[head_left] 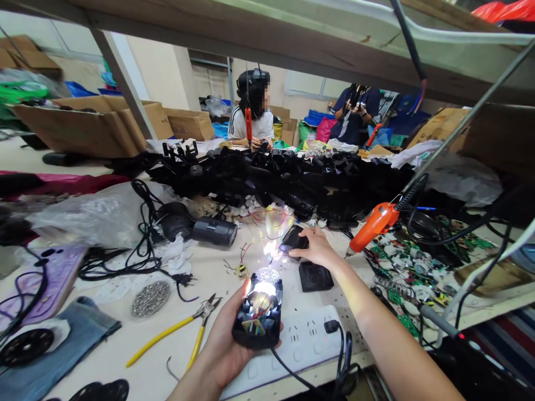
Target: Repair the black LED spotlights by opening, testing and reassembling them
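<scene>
Black plastic makes up the housing [254, 332] in the left hand [229, 334], its inside bare and a glaring lamp [266, 289] lit within. The fingers curl round its underside, their tips showing at the right edge, and the thumb lies along the left edge, so the hold looks firm. The housing is above the near part of the white power strip [292, 348], its long axis running nearly straight away from the person, lit end foremost and cable trailing from the near end. Ahead of it and a little to the right, the right hand [316, 245] has a dark piece [293, 239] pinched between thumb and fingers, with hardly any gap to spare; whether that piece is lifted or resting on the table [204, 267] I cannot tell. It sits slantwise to the housing — the two well short of touching — with the glare spread between them. A flat black box [316, 277] lies just nearer than the right hand, closer to it than to the left.
</scene>
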`<state>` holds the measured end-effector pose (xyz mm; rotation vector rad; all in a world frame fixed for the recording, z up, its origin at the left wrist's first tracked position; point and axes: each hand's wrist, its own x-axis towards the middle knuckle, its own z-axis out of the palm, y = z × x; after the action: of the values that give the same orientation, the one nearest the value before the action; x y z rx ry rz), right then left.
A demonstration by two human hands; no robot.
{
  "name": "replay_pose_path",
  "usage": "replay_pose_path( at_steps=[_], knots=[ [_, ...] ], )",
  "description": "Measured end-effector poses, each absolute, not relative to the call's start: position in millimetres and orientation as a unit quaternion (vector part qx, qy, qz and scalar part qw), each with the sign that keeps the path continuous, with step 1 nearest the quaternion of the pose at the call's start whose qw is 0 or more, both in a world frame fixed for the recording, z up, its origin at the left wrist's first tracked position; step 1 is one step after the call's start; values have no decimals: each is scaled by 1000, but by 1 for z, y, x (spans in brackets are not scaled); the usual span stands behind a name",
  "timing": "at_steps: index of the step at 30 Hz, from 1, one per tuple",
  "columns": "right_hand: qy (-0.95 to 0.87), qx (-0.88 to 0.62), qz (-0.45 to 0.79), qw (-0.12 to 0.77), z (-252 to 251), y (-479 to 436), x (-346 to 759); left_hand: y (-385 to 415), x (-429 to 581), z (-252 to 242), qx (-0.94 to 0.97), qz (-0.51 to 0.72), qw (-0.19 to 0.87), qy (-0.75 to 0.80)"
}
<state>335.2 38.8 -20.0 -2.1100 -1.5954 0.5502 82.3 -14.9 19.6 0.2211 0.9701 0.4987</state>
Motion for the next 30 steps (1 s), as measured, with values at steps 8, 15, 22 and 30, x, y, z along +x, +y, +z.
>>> replay_pose_path(
  at_steps=[8, 15, 22, 30],
  knots=[
    [-567, -758, 226, 228, -20, 42, 342, -18, 79, 18, 121, 232, 846, 464],
    [-542, -775, 233, 225, -22, 43, 339, -20, 78, 18, 104, 234, 844, 472],
    [-545, -779, 238, 202, -25, 44, 340, -22, 78, 22, 104, 238, 843, 471],
    [-554, -775, 213, 218, -26, 44, 337, -21, 77, 19, 107, 242, 844, 467]
  ],
)
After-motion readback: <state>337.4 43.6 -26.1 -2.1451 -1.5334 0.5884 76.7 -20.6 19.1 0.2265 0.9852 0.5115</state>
